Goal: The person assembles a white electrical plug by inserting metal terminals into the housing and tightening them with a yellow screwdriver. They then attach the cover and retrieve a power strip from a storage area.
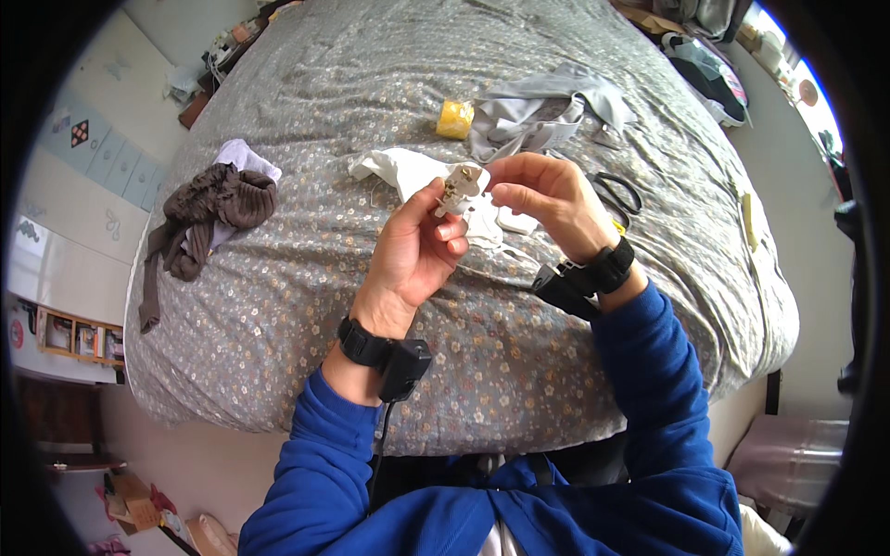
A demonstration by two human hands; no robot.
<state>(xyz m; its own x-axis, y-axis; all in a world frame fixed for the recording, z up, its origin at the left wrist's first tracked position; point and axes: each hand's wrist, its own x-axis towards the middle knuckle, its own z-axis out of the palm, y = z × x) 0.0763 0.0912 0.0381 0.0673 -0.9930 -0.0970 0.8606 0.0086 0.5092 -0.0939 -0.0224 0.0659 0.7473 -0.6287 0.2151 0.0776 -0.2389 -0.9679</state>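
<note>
Bed (519, 371): gray floral cover is showing wrinkles beneath left hand (413, 250) and right hand (561, 204). Well left of the hands, a brown garment (209, 208) is lying bunched with a lavender cloth (243, 157). Just beyond the left hand, a white cloth (399, 170) is lying crumpled. Farther beyond both, a yellow roll (454, 120) is sitting beside a gray garment (519, 109). Right of the right hand, black scissor-like loops (636, 192) are resting, partly hidden.

White casing (472, 182): smooth plastic, with small brassy metal pieces (450, 193). Bedspread (519, 361): matt, creased cloth. Yellow roll (454, 120): glossy, film-like plastic. Brown garment (218, 202): rough, ribbed knit. Grey garment (508, 113): smooth cloth. Blue sleeve (338, 440): matt cloth.
</note>
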